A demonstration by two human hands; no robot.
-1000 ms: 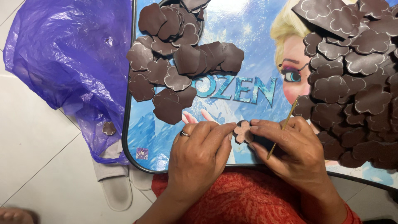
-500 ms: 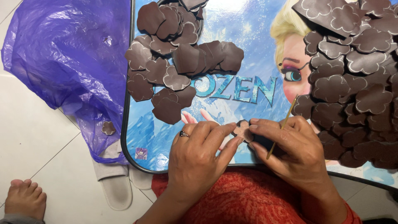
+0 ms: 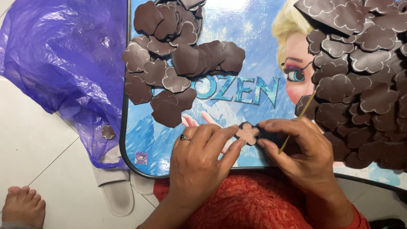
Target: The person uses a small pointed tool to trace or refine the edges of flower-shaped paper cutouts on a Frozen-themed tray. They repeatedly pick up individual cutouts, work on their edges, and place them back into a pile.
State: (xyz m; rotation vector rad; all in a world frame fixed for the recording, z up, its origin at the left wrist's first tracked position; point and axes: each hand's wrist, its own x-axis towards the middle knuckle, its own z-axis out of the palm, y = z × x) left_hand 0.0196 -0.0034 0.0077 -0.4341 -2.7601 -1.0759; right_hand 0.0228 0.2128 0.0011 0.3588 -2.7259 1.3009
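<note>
A: We see the left hand and the right hand meeting over the near edge of a blue printed tray table. Where does the small flower-shaped piece lie?

B: We find it between the two hands, just above the table's near rim. The left hand's fingertips pinch its left side; the right hand's fingertips touch its right side. Its pale pinkish face is turned up, with a dark edge showing behind it.

A: How do we describe each grasp?

B: The left hand, with a ring on one finger, is curled and grips the piece. The right hand is curled too: it steadies the piece and also holds a thin yellowish stick, which slants up and to the right from the fingers.

A: And the surroundings?

B: We note a heap of dark brown flower-shaped cutouts on the table, well above the left hand, and a larger heap at the right, just beyond the right hand. A purple plastic bag lies on the tiled floor to the left, one cutout resting on it. A pale slipper and a bare foot lie lower left. A red garment fills the foreground beneath the hands.
</note>
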